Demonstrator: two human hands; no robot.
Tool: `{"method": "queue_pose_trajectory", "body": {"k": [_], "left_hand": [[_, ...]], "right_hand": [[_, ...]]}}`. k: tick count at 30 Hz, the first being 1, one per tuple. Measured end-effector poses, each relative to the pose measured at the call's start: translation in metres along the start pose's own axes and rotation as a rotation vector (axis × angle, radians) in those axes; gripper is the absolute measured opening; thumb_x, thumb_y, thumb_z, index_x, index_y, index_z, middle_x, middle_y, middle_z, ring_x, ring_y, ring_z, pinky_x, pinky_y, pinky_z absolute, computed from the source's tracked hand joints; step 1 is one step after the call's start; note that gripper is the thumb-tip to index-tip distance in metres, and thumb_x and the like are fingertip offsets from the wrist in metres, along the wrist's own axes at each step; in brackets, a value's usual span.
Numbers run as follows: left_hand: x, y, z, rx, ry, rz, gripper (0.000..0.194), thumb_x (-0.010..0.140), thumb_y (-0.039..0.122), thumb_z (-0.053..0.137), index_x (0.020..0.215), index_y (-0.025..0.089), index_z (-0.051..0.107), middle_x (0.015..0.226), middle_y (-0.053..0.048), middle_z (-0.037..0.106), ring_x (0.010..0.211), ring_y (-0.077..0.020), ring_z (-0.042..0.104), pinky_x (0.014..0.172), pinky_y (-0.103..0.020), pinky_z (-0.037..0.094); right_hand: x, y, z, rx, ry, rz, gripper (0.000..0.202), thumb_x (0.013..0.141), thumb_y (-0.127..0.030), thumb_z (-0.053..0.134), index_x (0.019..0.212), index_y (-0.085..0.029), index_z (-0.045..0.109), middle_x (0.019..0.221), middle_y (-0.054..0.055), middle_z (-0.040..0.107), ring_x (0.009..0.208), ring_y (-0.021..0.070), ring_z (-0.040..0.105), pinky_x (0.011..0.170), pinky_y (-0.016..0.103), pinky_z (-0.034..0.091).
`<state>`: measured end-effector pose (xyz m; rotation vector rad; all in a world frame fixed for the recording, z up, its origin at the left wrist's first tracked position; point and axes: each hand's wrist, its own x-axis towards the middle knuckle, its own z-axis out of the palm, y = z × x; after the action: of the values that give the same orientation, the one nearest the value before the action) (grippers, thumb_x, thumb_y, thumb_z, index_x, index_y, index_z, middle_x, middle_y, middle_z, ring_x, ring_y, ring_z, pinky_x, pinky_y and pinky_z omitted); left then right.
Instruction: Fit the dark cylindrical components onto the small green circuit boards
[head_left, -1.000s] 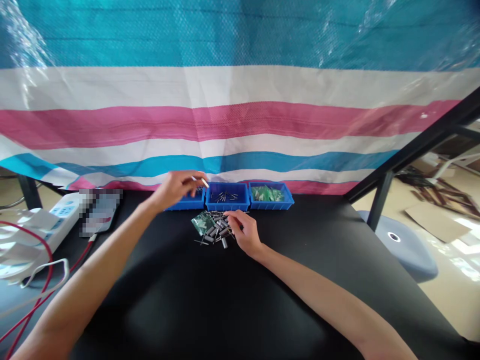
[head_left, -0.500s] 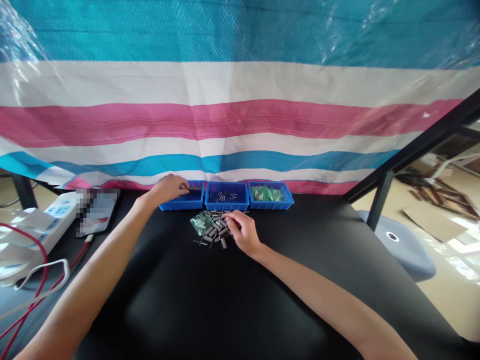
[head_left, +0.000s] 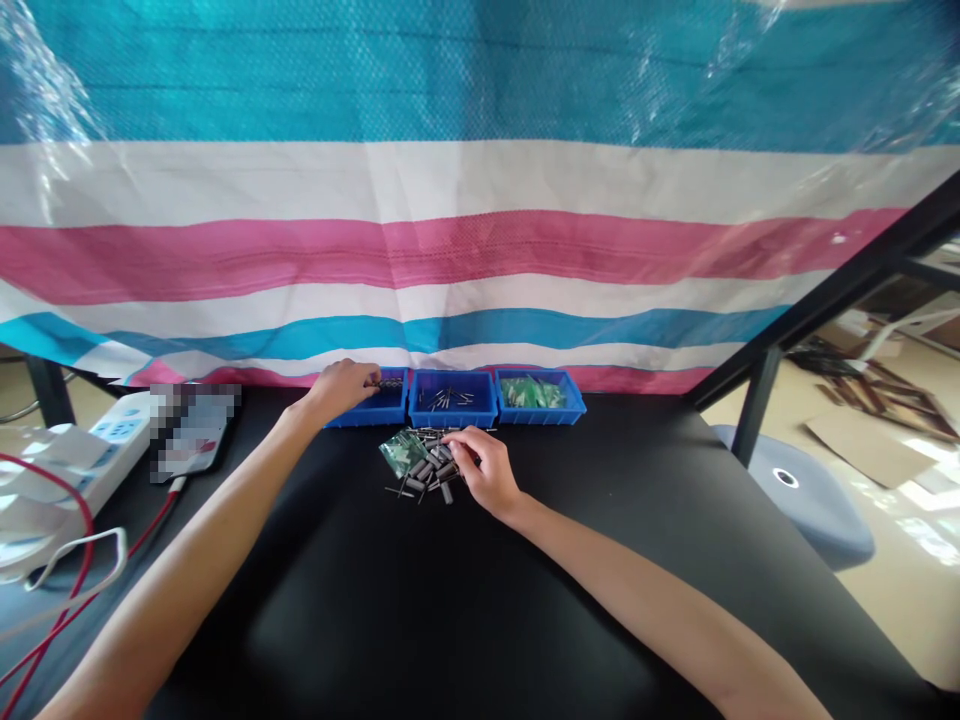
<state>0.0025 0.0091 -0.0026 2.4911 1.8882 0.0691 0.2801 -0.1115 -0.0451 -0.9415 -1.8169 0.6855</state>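
Observation:
My left hand (head_left: 346, 386) is over the left blue bin (head_left: 360, 418), its fingers pinched together; whatever they hold is hidden. Small metal parts (head_left: 391, 384) lie in that bin beside the fingertips. My right hand (head_left: 487, 468) reaches to a pile of grey metal cylinders (head_left: 424, 470) and thin pins on the black table, thumb and forefinger closed at its right edge. What sits between them is too small to tell. A small green-printed clear bag (head_left: 400, 453) rests on the left of the pile. Thin metal pins (head_left: 448, 398) lie in the middle blue bin (head_left: 453, 419).
The right blue bin (head_left: 541, 413) holds green-printed bags (head_left: 534, 391). On the left are a white power strip (head_left: 124, 430), a phone (head_left: 199, 430) and red and white cables (head_left: 154, 520). A striped tarp (head_left: 465, 250) hangs behind; a grey stool (head_left: 795, 490) stands beyond the table's right side.
The view has tilted up slightly, so the bins and table sit a little lower. Both hands stay at about the same places, left at the bin and right at the pile.

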Motion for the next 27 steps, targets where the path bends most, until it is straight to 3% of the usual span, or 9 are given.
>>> {"method": "queue_pose_trajectory", "body": {"k": [8,14,18,21,24,26,27], "left_hand": [[-0.002,0.008,-0.001,0.030,0.003,-0.004,0.014,0.082,0.034,0.056,0.088,0.021,0.060,0.074,-0.005,0.064,0.073,-0.0230,0.059,0.063,-0.027,0.034],[-0.003,0.010,-0.003,0.039,0.011,-0.003,0.011,0.081,0.031,0.058,0.083,0.021,0.058,0.074,-0.004,0.063,0.073,-0.0218,0.058,0.061,-0.026,0.032],[-0.010,0.016,-0.016,0.016,0.063,-0.011,0.017,0.083,0.037,0.058,0.081,0.020,0.060,0.072,-0.004,0.064,0.070,-0.0212,0.058,0.060,-0.026,0.032],[-0.025,0.035,-0.040,-0.089,0.158,0.038,0.027,0.085,0.045,0.056,0.076,0.019,0.062,0.065,-0.001,0.062,0.062,-0.0168,0.056,0.059,-0.025,0.032],[-0.046,0.066,-0.059,-0.262,0.143,0.244,0.028,0.085,0.043,0.058,0.072,0.019,0.063,0.065,0.001,0.064,0.059,-0.0125,0.054,0.057,-0.023,0.034],[-0.059,0.087,-0.057,-0.365,0.140,0.358,0.026,0.085,0.042,0.060,0.072,0.019,0.065,0.065,0.002,0.064,0.057,-0.0108,0.054,0.057,-0.022,0.035],[-0.066,0.097,-0.050,-0.428,0.199,0.369,0.026,0.086,0.040,0.059,0.073,0.019,0.065,0.063,0.002,0.063,0.055,-0.0101,0.053,0.056,-0.021,0.036]], "right_hand": [[0.000,0.001,0.000,-0.010,0.001,-0.022,0.024,0.096,-0.027,0.047,0.094,-0.018,0.068,0.082,0.005,0.065,0.069,0.0141,0.059,0.065,0.024,0.046],[-0.001,0.003,0.001,-0.017,-0.006,-0.028,0.023,0.096,-0.026,0.046,0.095,-0.018,0.068,0.083,0.005,0.066,0.070,0.0143,0.060,0.065,0.024,0.048],[-0.003,0.002,0.003,-0.012,-0.017,-0.085,0.020,0.094,-0.024,0.048,0.095,-0.018,0.067,0.084,0.005,0.065,0.065,0.0128,0.059,0.059,0.023,0.047],[-0.005,0.000,0.004,-0.050,-0.047,-0.164,0.020,0.093,-0.022,0.047,0.095,-0.018,0.066,0.085,0.006,0.065,0.068,0.0129,0.060,0.060,0.023,0.047],[-0.009,-0.003,0.005,-0.234,-0.109,-0.223,0.019,0.091,-0.021,0.046,0.086,-0.019,0.064,0.078,0.004,0.064,0.062,0.0124,0.057,0.057,0.023,0.044],[-0.012,-0.006,0.006,-0.418,-0.180,-0.279,0.016,0.088,-0.023,0.050,0.081,-0.018,0.063,0.075,0.005,0.064,0.061,0.0137,0.057,0.057,0.025,0.043],[-0.014,-0.007,0.006,-0.507,-0.220,-0.303,0.014,0.086,-0.025,0.052,0.081,-0.017,0.062,0.073,0.005,0.064,0.061,0.0149,0.058,0.058,0.026,0.043]]}}
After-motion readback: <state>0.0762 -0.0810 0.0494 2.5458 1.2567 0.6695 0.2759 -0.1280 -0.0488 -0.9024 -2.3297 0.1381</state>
